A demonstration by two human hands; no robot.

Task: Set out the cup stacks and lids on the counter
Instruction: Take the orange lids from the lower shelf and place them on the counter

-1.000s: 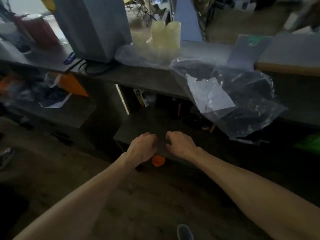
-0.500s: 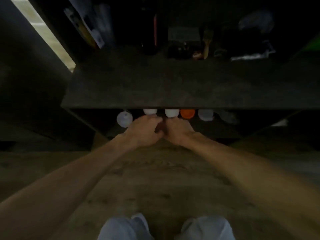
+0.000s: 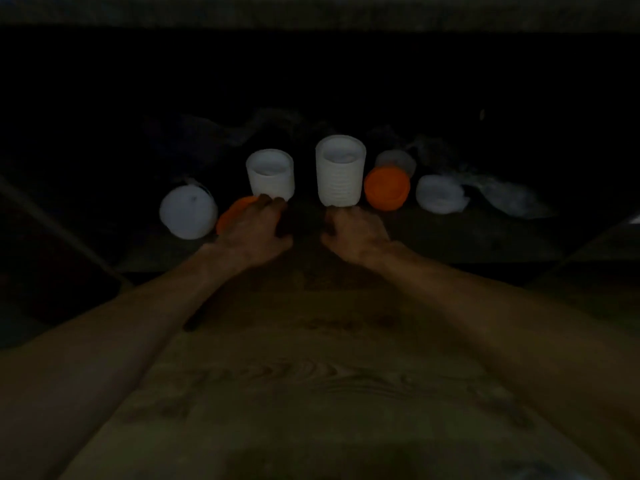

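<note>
On a dark low shelf stand two white cup stacks, a short one (image 3: 270,174) and a taller ribbed one (image 3: 340,174). My left hand (image 3: 254,232) reaches forward, its fingertips at the base of the short stack and over an orange lid (image 3: 231,213). My right hand (image 3: 354,232) lies with its fingertips at the foot of the taller stack. Neither hand grips anything. A white round lid (image 3: 188,214) is at the left. A second orange lid (image 3: 387,189) and a white lid pile (image 3: 440,194) are at the right.
A clear cup (image 3: 397,160) sits behind the right orange lid. Crumpled clear plastic (image 3: 512,199) lies at the far right of the shelf. The shelf board above (image 3: 311,12) overhangs the row closely. Wooden floor (image 3: 311,375) spreads below my arms.
The view has dropped from the counter top to the low shelf. Both hands have moved apart and forward to the bases of the two cup stacks.
</note>
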